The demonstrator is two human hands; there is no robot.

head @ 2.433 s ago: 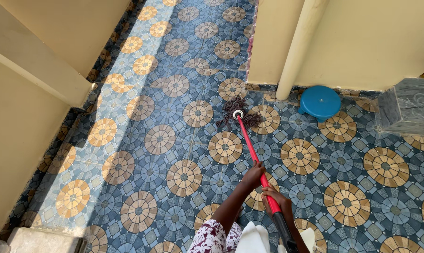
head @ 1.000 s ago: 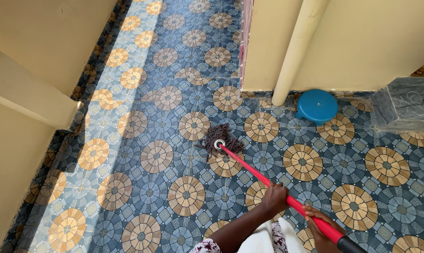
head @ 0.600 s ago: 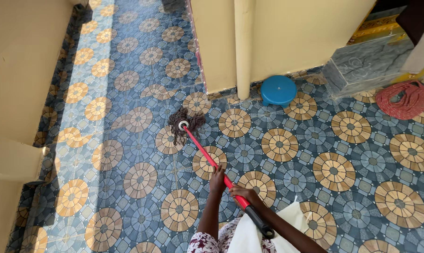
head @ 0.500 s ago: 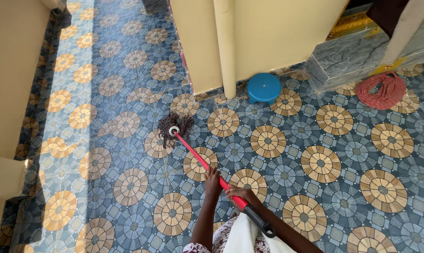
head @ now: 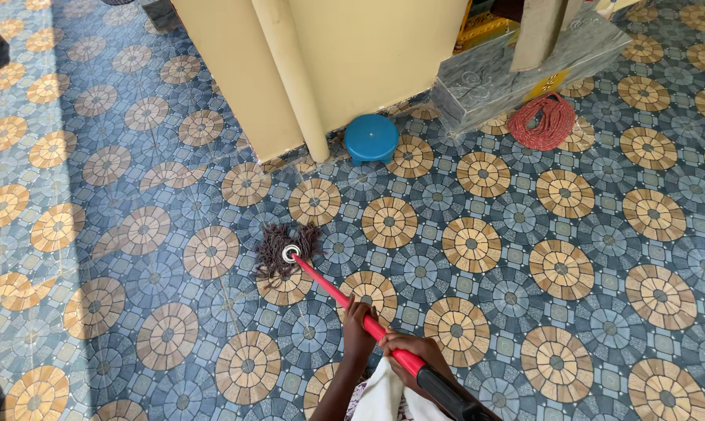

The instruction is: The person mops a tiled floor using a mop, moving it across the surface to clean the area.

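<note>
While both hands (head: 384,343) grip it, mop (head: 286,251) touches floor (head: 524,234).

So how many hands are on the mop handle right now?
2. The left hand grips the red mop handle further down, toward the mop head. The right hand holds it higher up, where the red meets the black grip.
</note>
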